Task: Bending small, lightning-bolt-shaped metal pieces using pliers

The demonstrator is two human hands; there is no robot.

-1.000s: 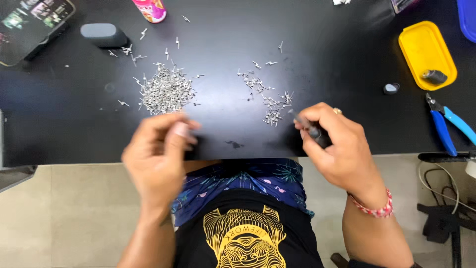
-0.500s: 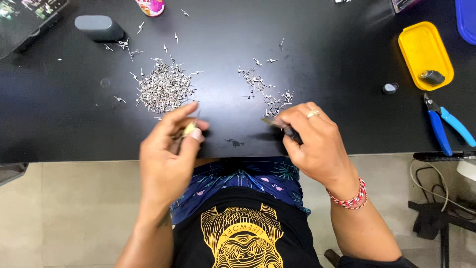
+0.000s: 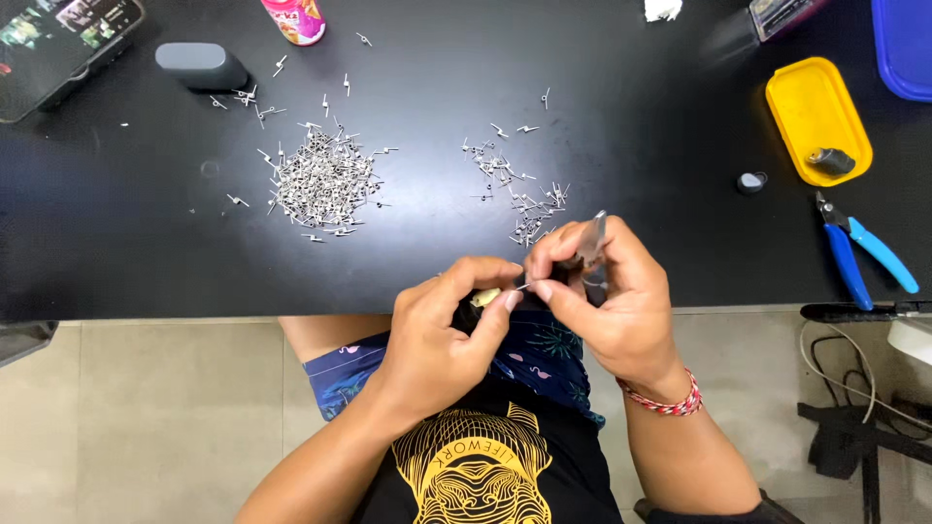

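Your left hand (image 3: 442,330) and right hand (image 3: 607,291) met at the lower centre of the frame, just over the near edge of the black surface (image 3: 116,252). The left fingers were closed on a small pale piece (image 3: 485,296). The right fingers pinched a thin metal pin (image 3: 524,285) against it, and the same hand also kept a small tool (image 3: 592,243). I judge you were at the joining step; it called for steady alignment. The big pin pile (image 3: 325,180) lay upper left, the smaller pile (image 3: 519,189) above your hands.
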